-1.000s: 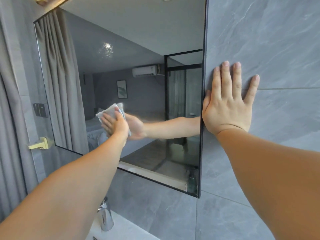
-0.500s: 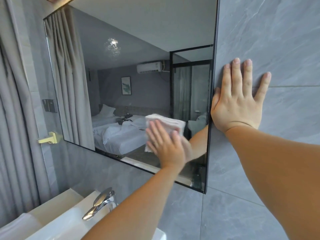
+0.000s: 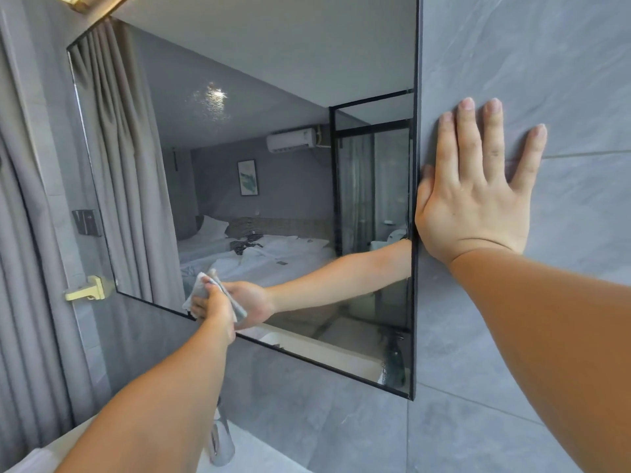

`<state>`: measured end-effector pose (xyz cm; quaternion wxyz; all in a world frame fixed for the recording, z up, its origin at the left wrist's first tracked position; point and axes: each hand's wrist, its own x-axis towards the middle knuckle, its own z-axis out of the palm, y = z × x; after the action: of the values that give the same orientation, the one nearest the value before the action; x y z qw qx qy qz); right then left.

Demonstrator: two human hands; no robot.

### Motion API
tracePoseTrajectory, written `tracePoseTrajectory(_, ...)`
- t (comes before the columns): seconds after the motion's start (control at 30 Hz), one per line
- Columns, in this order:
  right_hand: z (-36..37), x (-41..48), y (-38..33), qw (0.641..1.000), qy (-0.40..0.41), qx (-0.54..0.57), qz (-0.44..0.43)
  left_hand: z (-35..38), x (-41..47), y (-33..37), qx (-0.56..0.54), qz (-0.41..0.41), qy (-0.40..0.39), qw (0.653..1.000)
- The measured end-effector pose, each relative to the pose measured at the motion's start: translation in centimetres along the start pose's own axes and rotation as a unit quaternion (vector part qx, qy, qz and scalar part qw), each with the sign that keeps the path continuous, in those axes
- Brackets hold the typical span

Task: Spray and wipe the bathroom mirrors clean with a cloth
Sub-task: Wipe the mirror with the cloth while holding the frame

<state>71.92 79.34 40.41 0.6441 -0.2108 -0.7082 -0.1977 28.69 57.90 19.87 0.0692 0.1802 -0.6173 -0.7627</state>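
**Grey-tiled bathroom: the wipe is at the mirror's bottom edge**

Grey stone tiles cover the tiled wall [image 3: 546,63], and a black-edged mirror [image 3: 273,131] is mounted on it. A pleated curtain [image 3: 27,233] hangs to its left and a tap [image 3: 222,445] stands below.

The step in hand is the wipe, not the spray; no bottle is in view. The left hand [image 3: 213,307] reaches across to the lower left part of the glass. Its grip is clenched on the pale cloth [image 3: 199,290], which is bunched under the fingers and pressed against the mirror right at the bottom frame. Loose cloth pokes out above the hand and to its right.

The right hand [image 3: 478,199] lies flat on the tiles just beside the mirror's right edge. Its grip is released, the fingers straight and spread, and it holds nothing. It seems to be bracing the person. The thumb is tucked against the frame and mostly hidden.

High on the glass sits a speckled patch [image 3: 210,97]. Whether it is spray droplets or only a reflected lamp cannot be told. The lower right corner also looks dull and smeared.

I judge the job to be mid-way. The next move calls for firm, even pressure along the bottom edge toward that right corner. The cloth should be flattened so more of it meets the glass, and the upper area checked afterwards. Care is needed so the cloth does not snag on the frame.
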Motion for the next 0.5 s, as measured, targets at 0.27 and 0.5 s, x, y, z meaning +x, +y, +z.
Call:
tracePoseTrajectory(0.27, -0.4, 0.2, -0.1, 1.0, -0.02, -0.004, 0.0, -2.8, -21.8, 1.2, 0.048, 0.061, -0.029, 0.997)
tracePoseTrajectory(0.5, -1.5, 0.1, -0.3, 0.999, -0.048, 0.013, 0.007, -2.3, -37.1, -3.0, 0.114, 0.147, -0.189, 0.964)
